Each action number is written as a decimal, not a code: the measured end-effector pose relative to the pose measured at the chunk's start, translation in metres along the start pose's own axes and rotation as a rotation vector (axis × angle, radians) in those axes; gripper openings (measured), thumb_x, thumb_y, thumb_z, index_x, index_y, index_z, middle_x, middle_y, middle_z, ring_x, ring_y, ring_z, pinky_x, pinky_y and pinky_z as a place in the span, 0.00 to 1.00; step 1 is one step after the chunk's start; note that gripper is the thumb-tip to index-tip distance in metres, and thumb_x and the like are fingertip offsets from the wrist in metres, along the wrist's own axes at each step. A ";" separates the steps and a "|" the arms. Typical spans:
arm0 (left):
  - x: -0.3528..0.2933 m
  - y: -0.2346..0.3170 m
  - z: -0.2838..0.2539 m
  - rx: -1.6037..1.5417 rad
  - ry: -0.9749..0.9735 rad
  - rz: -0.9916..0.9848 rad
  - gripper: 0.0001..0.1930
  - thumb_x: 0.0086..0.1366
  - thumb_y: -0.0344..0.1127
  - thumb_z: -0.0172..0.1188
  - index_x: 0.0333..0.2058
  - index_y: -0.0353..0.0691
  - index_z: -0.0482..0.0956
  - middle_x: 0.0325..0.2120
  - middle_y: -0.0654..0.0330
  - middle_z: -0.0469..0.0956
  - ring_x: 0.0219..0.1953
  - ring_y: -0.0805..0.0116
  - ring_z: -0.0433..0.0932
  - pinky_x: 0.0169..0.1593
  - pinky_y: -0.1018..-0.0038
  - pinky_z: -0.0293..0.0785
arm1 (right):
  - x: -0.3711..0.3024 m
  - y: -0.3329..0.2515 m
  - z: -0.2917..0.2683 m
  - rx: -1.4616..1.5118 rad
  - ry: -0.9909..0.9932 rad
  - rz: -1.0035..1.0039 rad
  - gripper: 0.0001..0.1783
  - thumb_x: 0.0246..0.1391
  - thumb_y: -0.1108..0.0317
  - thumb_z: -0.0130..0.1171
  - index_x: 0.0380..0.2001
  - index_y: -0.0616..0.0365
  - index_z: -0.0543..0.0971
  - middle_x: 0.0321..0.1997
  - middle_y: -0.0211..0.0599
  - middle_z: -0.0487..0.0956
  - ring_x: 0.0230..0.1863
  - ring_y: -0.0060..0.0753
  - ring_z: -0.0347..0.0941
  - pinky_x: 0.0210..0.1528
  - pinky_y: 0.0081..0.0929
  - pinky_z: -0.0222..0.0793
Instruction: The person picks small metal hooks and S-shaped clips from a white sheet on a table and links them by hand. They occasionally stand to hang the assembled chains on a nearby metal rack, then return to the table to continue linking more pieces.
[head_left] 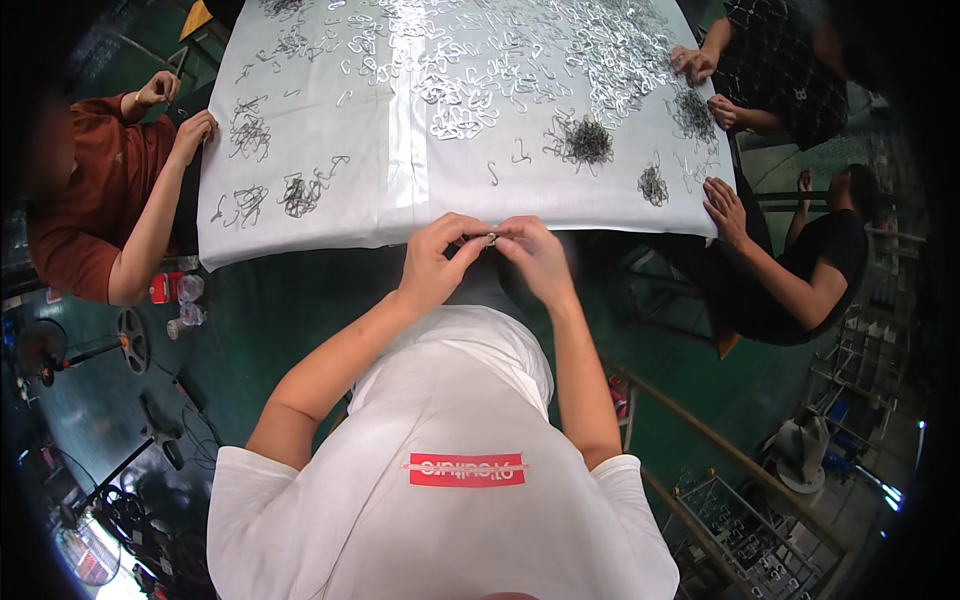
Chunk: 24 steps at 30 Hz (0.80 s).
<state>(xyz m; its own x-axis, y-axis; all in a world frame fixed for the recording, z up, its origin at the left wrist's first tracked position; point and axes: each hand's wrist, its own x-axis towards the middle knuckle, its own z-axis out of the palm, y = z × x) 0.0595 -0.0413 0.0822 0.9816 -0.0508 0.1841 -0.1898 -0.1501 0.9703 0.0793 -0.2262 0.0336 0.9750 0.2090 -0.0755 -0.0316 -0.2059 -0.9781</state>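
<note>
Left hand (440,258) and right hand (537,258) pinched small metal piece (491,240) between fingers at near edge of table (330,215); handling apparently unfinished, many loose hooks (460,122) lay farther off.

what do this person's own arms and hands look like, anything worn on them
The left hand and right hand are ungloved, the forearms uncovered. The short, loose sleeves are white, like the rest of the shirt, which has a red chest patch.
</note>
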 end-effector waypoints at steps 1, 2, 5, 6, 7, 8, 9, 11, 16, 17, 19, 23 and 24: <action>0.000 -0.003 0.001 0.001 0.002 -0.002 0.07 0.57 0.23 0.60 0.36 0.36 0.82 0.31 0.61 0.80 0.30 0.75 0.75 0.34 0.79 0.70 | 0.010 0.006 -0.013 -0.055 -0.024 0.073 0.08 0.51 0.72 0.61 0.35 0.61 0.80 0.38 0.35 0.77 0.39 0.30 0.75 0.43 0.26 0.70; -0.001 -0.005 0.002 0.001 0.004 -0.006 0.07 0.57 0.23 0.60 0.36 0.36 0.82 0.31 0.61 0.80 0.30 0.75 0.75 0.34 0.79 0.70 | 0.027 0.014 -0.022 -0.112 -0.018 0.122 0.08 0.52 0.71 0.60 0.35 0.62 0.80 0.36 0.38 0.78 0.36 0.31 0.75 0.41 0.27 0.70; -0.005 -0.010 0.005 -0.002 0.020 -0.033 0.08 0.57 0.22 0.60 0.36 0.36 0.82 0.32 0.61 0.80 0.30 0.75 0.75 0.34 0.79 0.70 | 0.086 0.033 -0.044 -0.589 -0.047 -0.056 0.08 0.51 0.69 0.60 0.35 0.56 0.81 0.36 0.41 0.78 0.34 0.42 0.76 0.39 0.35 0.71; -0.007 -0.011 0.005 -0.003 0.027 -0.046 0.08 0.57 0.22 0.60 0.36 0.36 0.82 0.32 0.61 0.80 0.30 0.75 0.75 0.34 0.79 0.70 | 0.103 0.037 -0.047 -0.674 -0.055 -0.103 0.07 0.51 0.68 0.60 0.34 0.55 0.81 0.36 0.40 0.78 0.35 0.43 0.76 0.39 0.37 0.71; -0.009 -0.011 0.004 0.002 0.022 -0.054 0.08 0.57 0.23 0.60 0.36 0.37 0.82 0.33 0.60 0.80 0.32 0.73 0.76 0.35 0.78 0.72 | 0.121 0.040 -0.048 -0.773 -0.060 -0.115 0.06 0.50 0.68 0.60 0.33 0.54 0.81 0.35 0.38 0.78 0.35 0.44 0.76 0.38 0.38 0.71; -0.010 -0.012 0.004 0.008 0.016 -0.061 0.08 0.57 0.23 0.61 0.37 0.37 0.82 0.33 0.59 0.80 0.33 0.72 0.76 0.37 0.77 0.73 | 0.135 0.043 -0.049 -0.865 -0.063 -0.144 0.05 0.50 0.67 0.60 0.31 0.53 0.81 0.34 0.37 0.78 0.35 0.45 0.76 0.38 0.40 0.71; -0.011 -0.012 0.003 0.013 0.011 -0.069 0.08 0.58 0.24 0.61 0.37 0.38 0.82 0.34 0.59 0.81 0.35 0.70 0.77 0.38 0.77 0.74 | 0.147 0.045 -0.048 -0.960 -0.115 -0.132 0.04 0.49 0.67 0.60 0.30 0.53 0.80 0.34 0.37 0.77 0.36 0.44 0.76 0.38 0.40 0.71; -0.014 -0.012 0.004 0.006 0.017 -0.086 0.08 0.58 0.24 0.61 0.37 0.38 0.82 0.34 0.59 0.81 0.35 0.70 0.77 0.37 0.77 0.74 | 0.163 0.047 -0.046 -1.138 -0.219 -0.138 0.03 0.49 0.67 0.60 0.28 0.52 0.79 0.34 0.36 0.77 0.38 0.43 0.76 0.38 0.40 0.71; -0.017 -0.010 0.005 0.012 0.043 -0.093 0.08 0.57 0.23 0.61 0.37 0.38 0.82 0.33 0.60 0.81 0.33 0.72 0.76 0.35 0.78 0.72 | 0.154 0.052 -0.040 -1.188 -0.174 -0.311 0.04 0.50 0.69 0.59 0.27 0.57 0.77 0.34 0.38 0.76 0.36 0.42 0.76 0.37 0.40 0.71; -0.017 -0.010 0.006 0.009 0.060 -0.083 0.08 0.57 0.22 0.61 0.37 0.37 0.82 0.33 0.61 0.81 0.31 0.73 0.75 0.33 0.79 0.71 | 0.145 0.051 -0.041 -1.065 -0.135 -0.262 0.04 0.50 0.70 0.59 0.28 0.58 0.76 0.34 0.39 0.76 0.34 0.41 0.76 0.37 0.39 0.70; -0.018 -0.010 0.007 0.012 0.077 -0.064 0.08 0.57 0.22 0.61 0.36 0.37 0.82 0.32 0.61 0.80 0.30 0.75 0.75 0.31 0.80 0.69 | 0.125 0.045 -0.037 -0.735 -0.086 -0.136 0.05 0.51 0.71 0.59 0.29 0.60 0.75 0.33 0.39 0.77 0.32 0.36 0.75 0.36 0.36 0.70; -0.016 -0.011 0.005 0.028 0.046 -0.014 0.09 0.57 0.22 0.61 0.38 0.37 0.81 0.32 0.61 0.81 0.30 0.73 0.75 0.33 0.79 0.70 | 0.074 0.014 -0.026 -0.003 0.003 0.115 0.08 0.52 0.73 0.60 0.34 0.62 0.73 0.33 0.36 0.78 0.29 0.23 0.72 0.29 0.22 0.68; -0.015 -0.012 0.005 0.028 0.041 0.004 0.09 0.57 0.22 0.61 0.38 0.37 0.81 0.32 0.60 0.81 0.30 0.73 0.75 0.34 0.79 0.70 | 0.057 0.003 -0.023 0.136 0.040 0.184 0.09 0.52 0.73 0.60 0.35 0.61 0.72 0.33 0.36 0.78 0.29 0.23 0.73 0.28 0.20 0.68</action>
<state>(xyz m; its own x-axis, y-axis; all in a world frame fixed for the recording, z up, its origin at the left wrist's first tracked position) 0.0465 -0.0441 0.0671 0.9807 -0.0109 0.1953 -0.1941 -0.1777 0.9647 0.1398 -0.2368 0.0307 0.9580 0.1408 -0.2498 -0.2363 -0.1060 -0.9659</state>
